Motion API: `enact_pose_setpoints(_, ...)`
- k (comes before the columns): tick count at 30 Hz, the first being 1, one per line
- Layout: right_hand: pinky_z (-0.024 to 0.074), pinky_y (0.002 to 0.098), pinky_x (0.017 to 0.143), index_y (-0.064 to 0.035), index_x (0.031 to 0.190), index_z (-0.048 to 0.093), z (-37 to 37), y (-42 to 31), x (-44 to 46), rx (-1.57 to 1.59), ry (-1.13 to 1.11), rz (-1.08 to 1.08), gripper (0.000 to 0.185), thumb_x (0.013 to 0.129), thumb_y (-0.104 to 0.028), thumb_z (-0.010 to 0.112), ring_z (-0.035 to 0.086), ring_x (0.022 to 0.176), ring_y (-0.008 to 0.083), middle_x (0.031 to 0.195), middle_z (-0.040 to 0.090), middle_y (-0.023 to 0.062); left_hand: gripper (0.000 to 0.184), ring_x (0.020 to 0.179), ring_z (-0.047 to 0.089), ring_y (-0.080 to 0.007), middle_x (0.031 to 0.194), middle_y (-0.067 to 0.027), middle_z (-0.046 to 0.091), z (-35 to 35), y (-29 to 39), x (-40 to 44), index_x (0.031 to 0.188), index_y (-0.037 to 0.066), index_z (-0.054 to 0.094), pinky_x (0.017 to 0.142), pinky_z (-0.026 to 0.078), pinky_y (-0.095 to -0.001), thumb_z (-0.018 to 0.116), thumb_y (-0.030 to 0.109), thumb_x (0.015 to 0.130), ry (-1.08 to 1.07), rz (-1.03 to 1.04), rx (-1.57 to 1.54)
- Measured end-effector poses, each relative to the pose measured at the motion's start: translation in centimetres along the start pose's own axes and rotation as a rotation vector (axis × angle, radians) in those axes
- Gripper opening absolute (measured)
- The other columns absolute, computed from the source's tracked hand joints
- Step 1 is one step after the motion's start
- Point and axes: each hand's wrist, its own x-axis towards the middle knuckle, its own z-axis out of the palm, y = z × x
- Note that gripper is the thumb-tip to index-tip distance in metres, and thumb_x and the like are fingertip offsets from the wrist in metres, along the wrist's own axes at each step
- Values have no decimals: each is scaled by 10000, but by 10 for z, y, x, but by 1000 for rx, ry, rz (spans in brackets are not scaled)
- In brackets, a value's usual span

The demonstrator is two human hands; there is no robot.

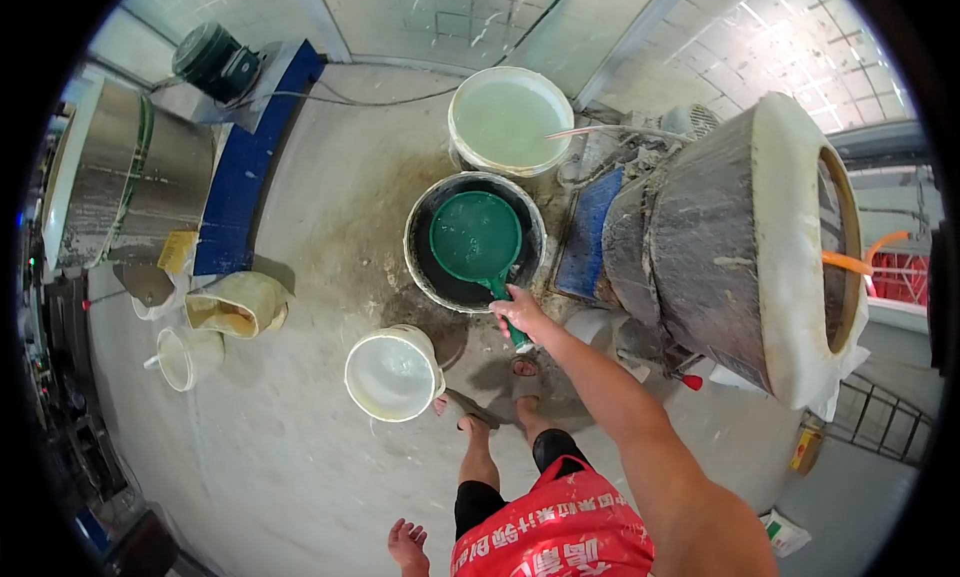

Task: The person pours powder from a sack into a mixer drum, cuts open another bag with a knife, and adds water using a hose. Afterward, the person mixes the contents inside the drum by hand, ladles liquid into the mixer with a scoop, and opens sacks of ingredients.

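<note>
My right hand (520,315) is closed round the handle of a green dipper (475,235). The dipper's round bowl is over the dark inside of a large bucket (415,277) with a pale rim. Some liquid with small bubbles shows in the bowl. Low in the view, my left hand (407,543) hangs beside the red apron (560,532), fingers apart and holding nothing. A white bucket (394,375) of cloudy liquid stands in front of my feet, to the left.
Behind the dark bucket stands a white bucket (508,122) of pale liquid with a thin hose. A large drum machine (700,242) is at the right. Another drum (140,172) on a blue frame (245,172) and small containers (190,357) are at the left.
</note>
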Motion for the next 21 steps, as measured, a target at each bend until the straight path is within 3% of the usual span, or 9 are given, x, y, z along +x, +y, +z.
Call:
enact_pose_setpoints(5, 399, 290, 387, -39, 849, 429, 24, -21, -69, 22, 11, -28, 140, 788, -77, 549, 462, 451, 130, 616, 462, 43, 326, 732, 566, -219, 889, -85, 527, -14, 29, 10, 1100, 46, 482, 589, 496, -312, 521, 78, 778, -45, 29, 65)
enact_pose_setpoints(15, 391, 266, 394, -36, 864, 435, 55, -149, -279, 128, -63, -87, 143, 783, -86, 541, 453, 439, 113, 561, 459, 33, 321, 722, 570, -230, 886, -95, 526, -30, 126, 11, 1093, 38, 483, 565, 496, -314, 509, 63, 774, -135, 183, 172)
enact_pose_setpoints(17, 389, 265, 401, -37, 884, 434, 48, -164, -318, 163, -41, -103, 157, 781, -86, 542, 449, 457, 106, 595, 458, 32, 351, 774, 549, -245, 919, -102, 504, -33, 140, 4, 1135, 32, 473, 610, 475, -334, 501, 102, 793, -181, 219, 220)
enact_pose_setpoints(19, 376, 242, 410, -37, 1129, 399, 41, -197, -365, 250, -102, -111, 358, 801, -74, 536, 435, 481, 87, 661, 432, 9, 348, 784, 545, -253, 914, -98, 506, -31, 149, 13, 1141, 37, 472, 618, 470, -339, 489, 101, 799, -180, 237, 176)
enact_pose_setpoints(20, 387, 259, 418, -38, 981, 428, 36, -211, -389, 287, -96, -132, 236, 785, -84, 550, 439, 491, 94, 659, 439, 25, 348, 784, 545, -253, 914, -98, 506, -31, 153, 15, 1141, 37, 472, 618, 470, -339, 489, 101, 799, -202, 251, 182)
enact_pose_setpoints(21, 387, 259, 418, -38, 981, 428, 31, -222, -410, 292, -85, -148, 236, 785, -84, 550, 439, 491, 94, 659, 439, 25, 345, 784, 545, -255, 909, -95, 506, -32, 155, 17, 1141, 42, 473, 614, 468, -339, 487, 100, 801, -217, 258, 175)
